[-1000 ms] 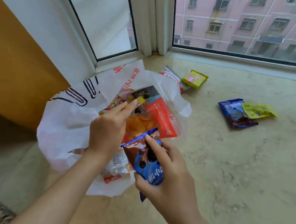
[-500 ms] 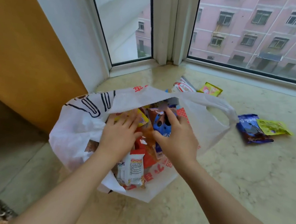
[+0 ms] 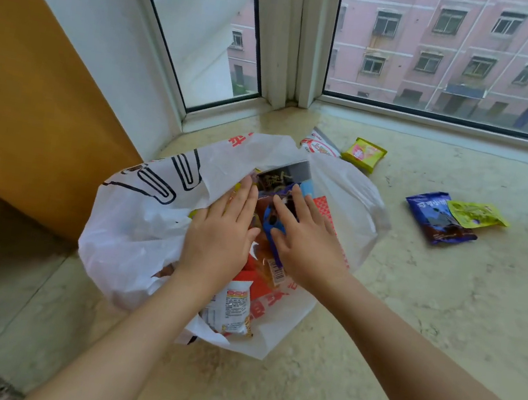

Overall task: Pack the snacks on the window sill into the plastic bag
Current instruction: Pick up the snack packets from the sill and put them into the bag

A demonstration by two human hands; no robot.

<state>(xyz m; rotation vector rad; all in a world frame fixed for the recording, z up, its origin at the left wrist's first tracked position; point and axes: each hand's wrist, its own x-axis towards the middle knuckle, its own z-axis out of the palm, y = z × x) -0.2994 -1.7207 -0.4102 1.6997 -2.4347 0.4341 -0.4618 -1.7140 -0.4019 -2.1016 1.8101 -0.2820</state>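
white plastic bag [image 3: 148, 234]: open, packed | blue snack [image 3: 271, 225]: inside | loose snacks [image 3: 438, 219]: on sill

Residential interior, upper floor. Indicated by: wide beige marble window sill [image 3: 408, 324] set in a corner bay of white-framed windows [image 3: 288, 49]; pink multi-storey apartment block [image 3: 466, 52] visible outside; orange-brown wooden panel [image 3: 31, 96] at left.

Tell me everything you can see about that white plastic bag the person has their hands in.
The white plastic bag is thin, crinkled film printed with black outlined shapes and red characters. It lies slumped on the marble sill near the window corner, mouth open toward the person and stuffed with colourful snack packets. The left hand lies flat on its folded-over edge, and the right hand presses a blue packet inside.
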